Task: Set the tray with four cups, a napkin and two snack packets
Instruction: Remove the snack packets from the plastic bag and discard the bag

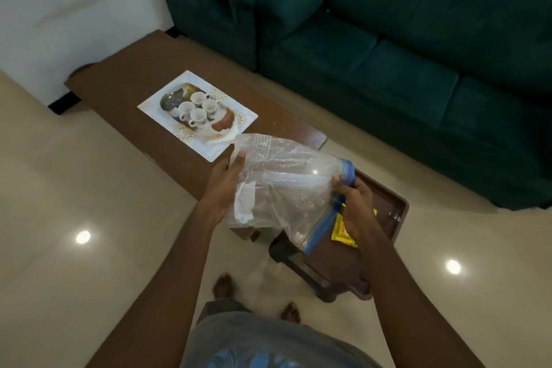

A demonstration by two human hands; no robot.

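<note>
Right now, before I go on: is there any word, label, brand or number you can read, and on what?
No text here can be read.
On the plastic bag: a short line of print near its top edge, too small and blurred.
On the yellow packet: red marking, blurred, unreadable.
On the shirt: blue print, no letters to make out.
On the tray: pattern only, no writing seen.

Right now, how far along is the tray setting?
Done: four cups stand together on the tray, and a white napkin lies at its near edge. In hand: the left hand and right hand hold a clear zip bag. Left: a yellow snack packet lies on the small side table, partly hidden by the right hand; none is on the tray yet.
</note>
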